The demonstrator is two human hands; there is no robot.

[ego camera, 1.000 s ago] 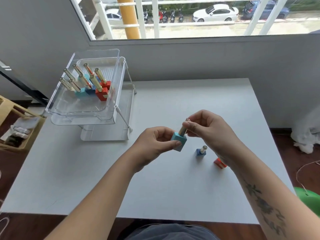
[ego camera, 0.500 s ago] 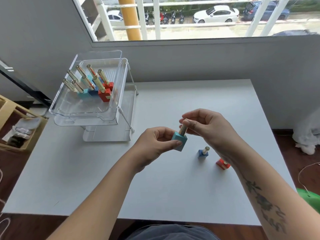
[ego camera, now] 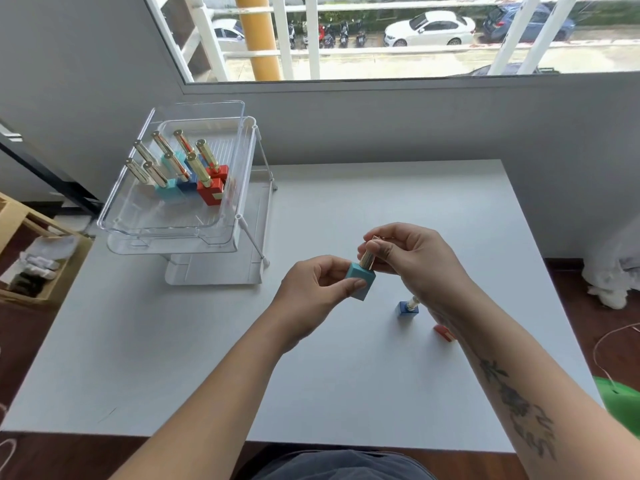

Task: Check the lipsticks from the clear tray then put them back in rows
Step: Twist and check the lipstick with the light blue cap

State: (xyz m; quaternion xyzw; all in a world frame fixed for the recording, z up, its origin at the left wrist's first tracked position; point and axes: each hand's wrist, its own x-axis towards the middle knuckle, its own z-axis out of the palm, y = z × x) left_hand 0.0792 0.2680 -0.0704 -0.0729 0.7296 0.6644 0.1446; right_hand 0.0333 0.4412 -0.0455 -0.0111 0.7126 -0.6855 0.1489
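- Holding a teal lipstick [ego camera: 362, 281] above the middle of the white table [ego camera: 207, 341], a person pinches its square base between the thumb and curled fingers of the left hand [ego camera: 311, 289], while the right hand [ego camera: 415, 261] closes its fingertips round the gold tube at the top.
- Both hands grip this one lipstick firmly. Neither holds anything else, and the lipstick is clear of the tabletop.
- Two more stand on the table near the right wrist: a blue lipstick [ego camera: 407, 308] with a short pale top, and a red lipstick [ego camera: 444, 332] partly hidden by the forearm.
- The other lipsticks [ego camera: 194, 174] stand in rows, gold tops leaning, toward the far end of the clear tray [ego camera: 156, 230]. The tray sits on a white rack [ego camera: 214, 271] at the table's far left, well apart from the hands.
- The check appears to be under way, probably a pull or twist of the gold part against the base. It should go best with the left hand steadying the base and the right drawing straight along the tube's axis rather than levering sideways.
- The right forearm hangs just over the red lipstick, and a careless sweep could knock it flat.
- Whether the tube has begun to open cannot be told, because the fingers cover the joint.
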